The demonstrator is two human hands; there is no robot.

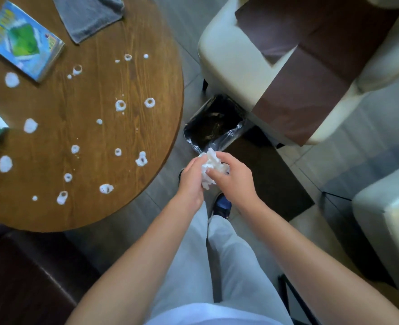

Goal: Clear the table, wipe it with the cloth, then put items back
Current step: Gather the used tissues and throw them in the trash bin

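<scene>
Just off the table edge, both hands (left hand, right hand) grip crumpled tissue.

A single wide-angle view looks from the person's head almost straight down, tilted slightly forward. The person's own trousers and forearms rise from the bottom edge, so the camera sits close above the body, with the hands near the centre of the frame. The round wooden surface fills the upper left, cut off by the left and top edges. The lined bin lies just beyond the hands, and cream chairs bend at the right edge.
</scene>
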